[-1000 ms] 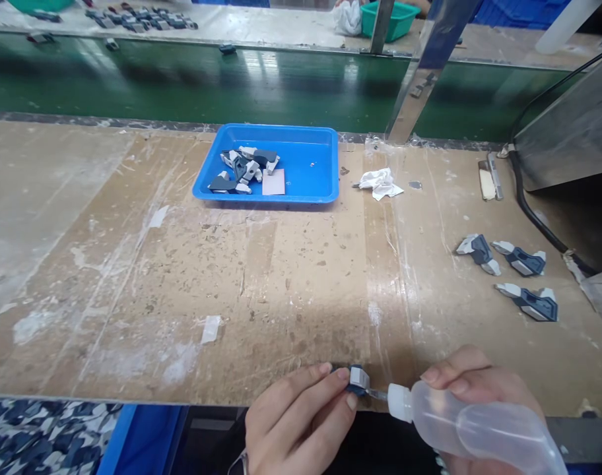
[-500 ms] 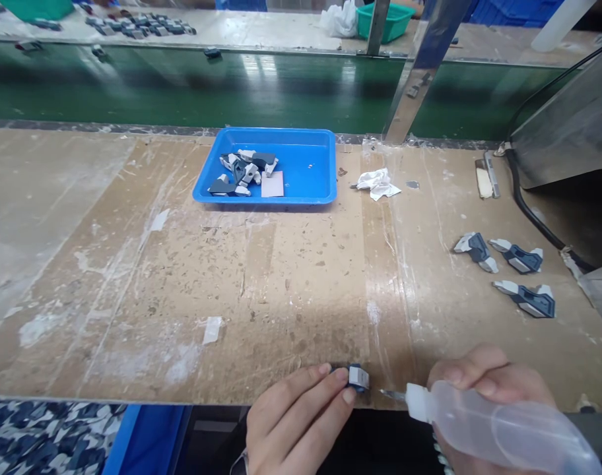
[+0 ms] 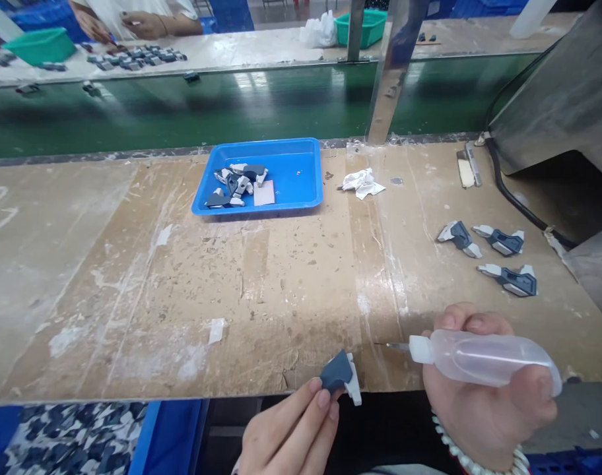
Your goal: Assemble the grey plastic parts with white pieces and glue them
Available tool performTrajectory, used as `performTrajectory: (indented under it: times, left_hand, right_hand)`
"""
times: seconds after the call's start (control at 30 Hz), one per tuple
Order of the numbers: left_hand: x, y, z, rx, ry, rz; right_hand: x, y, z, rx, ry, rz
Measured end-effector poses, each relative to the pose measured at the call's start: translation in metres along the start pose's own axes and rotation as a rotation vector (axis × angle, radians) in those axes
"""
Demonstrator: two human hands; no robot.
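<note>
Head view, looking down at a worn, scuffed bench [image 3: 281, 277]. At the near edge the left hand [image 3: 291, 435] pinches a small dark-blue and white part [image 3: 339, 376] between its fingertips, holding it just past the bench edge with its face tilted up, likely to show a seam. To its right, apart from the part, the right hand [image 3: 484, 396] is wrapped shut around a clear squeeze bottle [image 3: 479, 356] lying sideways, its thin needle tip aimed left toward the part but not touching it. Far centre, a blue tray [image 3: 301, 168] holds a heap of similar parts and a pale card. At mid-right three like parts [image 3: 494, 254] lie spaced apart on the bench. A crumpled white cloth [image 3: 361, 182] lies just right of the tray. Beyond runs a green belt [image 3: 232, 99]; another person's hands [image 3: 133, 23] work at the far left.
</note>
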State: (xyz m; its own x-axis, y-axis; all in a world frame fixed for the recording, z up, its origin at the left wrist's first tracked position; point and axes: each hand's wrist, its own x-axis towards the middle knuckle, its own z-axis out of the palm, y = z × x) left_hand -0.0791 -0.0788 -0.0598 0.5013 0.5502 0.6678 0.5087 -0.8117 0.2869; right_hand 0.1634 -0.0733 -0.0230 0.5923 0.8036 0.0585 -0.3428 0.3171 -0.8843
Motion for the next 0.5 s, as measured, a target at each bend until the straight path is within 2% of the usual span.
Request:
performTrajectory:
  times: [0.1,0.27,0.4,0.5]
  left_hand:
    - [0.026,-0.003,-0.006,-0.065,-0.046,0.094]
    - [0.052,-0.006,-0.007,-0.181,-0.096,0.051]
    - [0.07,-0.005,-0.008,-0.25,-0.18,-0.018]
    - [0.08,0.0,-0.011,-0.218,-0.252,-0.035]
  right_hand:
    - [0.0,0.001,0.006,0.002,-0.002,-0.014]
    - [0.0,0.002,0.01,0.026,-0.017,0.011]
    - [-0.002,0.004,0.007,-0.018,-0.124,0.019]
    - [-0.003,0.006,0.007,-0.025,-0.162,0.011]
